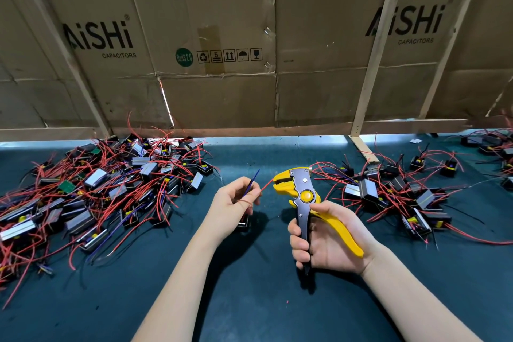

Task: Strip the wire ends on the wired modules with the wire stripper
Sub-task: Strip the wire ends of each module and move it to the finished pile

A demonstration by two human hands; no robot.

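My right hand (327,239) grips the handles of a yellow and grey wire stripper (301,191), jaws pointing up and left. My left hand (236,200) pinches a red wire (266,185) whose end reaches the stripper's jaws. A blue wire (254,180) sticks up from the same fingers. The small black module (243,223) these wires belong to hangs under my left hand, mostly hidden by it.
A big heap of wired modules (105,191) with red and blue leads covers the dark mat (249,300) on the left. A smaller scatter of modules (402,191) lies to the right. Cardboard panels (222,64) on wooden slats wall off the back.
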